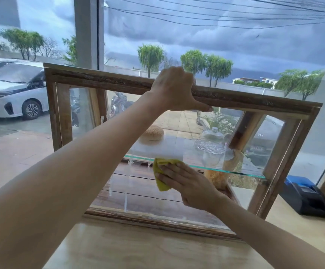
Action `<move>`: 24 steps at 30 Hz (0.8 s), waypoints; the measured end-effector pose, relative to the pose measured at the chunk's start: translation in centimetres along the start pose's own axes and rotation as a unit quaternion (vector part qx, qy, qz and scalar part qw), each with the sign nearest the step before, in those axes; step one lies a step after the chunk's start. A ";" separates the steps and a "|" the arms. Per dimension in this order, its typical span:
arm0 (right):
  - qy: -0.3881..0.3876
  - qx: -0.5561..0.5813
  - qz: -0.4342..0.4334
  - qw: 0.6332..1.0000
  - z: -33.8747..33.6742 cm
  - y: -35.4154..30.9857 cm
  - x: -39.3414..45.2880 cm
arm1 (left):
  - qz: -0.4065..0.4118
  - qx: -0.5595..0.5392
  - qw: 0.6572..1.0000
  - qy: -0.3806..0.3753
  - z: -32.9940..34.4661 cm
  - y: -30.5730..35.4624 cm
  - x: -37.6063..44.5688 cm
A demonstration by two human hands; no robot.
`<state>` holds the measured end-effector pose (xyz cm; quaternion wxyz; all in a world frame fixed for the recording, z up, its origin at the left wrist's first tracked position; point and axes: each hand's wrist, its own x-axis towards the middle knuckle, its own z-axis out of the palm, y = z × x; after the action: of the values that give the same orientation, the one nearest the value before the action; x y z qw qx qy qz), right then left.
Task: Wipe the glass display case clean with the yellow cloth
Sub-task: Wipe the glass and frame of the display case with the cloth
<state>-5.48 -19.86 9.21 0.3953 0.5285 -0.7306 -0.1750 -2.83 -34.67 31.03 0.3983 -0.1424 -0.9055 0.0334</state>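
On top of the wooden surface (pixel 157 249) stands the glass display case (pixel 285 150), wood-framed, w/ its front pane facing the person. Left hand (pixel 174 88) grips the case's top rail, fingers curled over the far edge, thumb along the near face — prob. to brace the case so it doesn't slide or tip under wiping pressure. Right hand (pixel 188 181) lies flat, fingers straight & together, pressing the yellow cloth (pixel 162 174) against the front glass approx. mid-pane; flat palm spreads pressure over more cloth. Cloth is bunched, poking out left of the fingertips. White cleaner drips (pixel 126 193) run down the glass left of & below the cloth, so that area looks not yet wiped. Inside, on the glass shelf (pixel 235 170): a glass dome (pixel 212 141) & a bun-like item (pixel 151 134).
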 end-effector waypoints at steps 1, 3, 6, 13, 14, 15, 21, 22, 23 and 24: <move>-0.010 -0.001 -0.004 1.000 0.6 -0.6 -0.4 | -0.001 0.000 1.000 0.000 0.0 0.0 0.0; -0.025 0.001 -0.012 1.000 1.6 -1.7 -1.2 | -0.003 0.002 1.000 0.000 0.0 0.0 0.0; -0.050 -0.003 -0.035 0.998 3.1 -3.2 -2.3 | -0.007 -0.001 1.000 0.002 0.1 0.0 -0.1; -0.097 0.014 -0.105 0.990 5.6 -5.7 -4.6 | -0.011 -0.006 1.000 0.002 0.1 0.1 -0.4; -0.097 0.013 -0.114 0.989 5.7 -5.8 -4.8 | -0.011 -0.004 1.000 0.002 0.0 0.1 -0.5; -0.097 0.012 -0.121 0.988 5.8 -5.8 -4.9 | -0.012 -0.002 1.000 0.003 0.0 0.2 -0.6; -0.086 0.013 -0.137 0.987 5.8 -4.9 -6.8 | -0.017 -0.002 1.000 0.004 -0.3 0.6 -0.9; -0.085 0.016 -0.132 0.987 5.7 -4.7 -7.3 | -0.017 -0.002 1.000 0.002 -0.3 0.6 -0.9; -0.086 0.016 -0.129 0.988 5.6 -4.5 -8.1 | -0.017 -0.003 1.000 0.000 -0.3 0.6 -0.9; -0.086 0.017 -0.125 0.988 5.6 -4.2 -8.8 | -0.018 -0.006 1.000 0.000 -0.3 0.6 -1.0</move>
<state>-5.94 -14.39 -0.58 0.2971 0.6056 -0.6926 -0.2556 -1.84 -34.39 30.44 0.3977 -0.1285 -0.9082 0.0208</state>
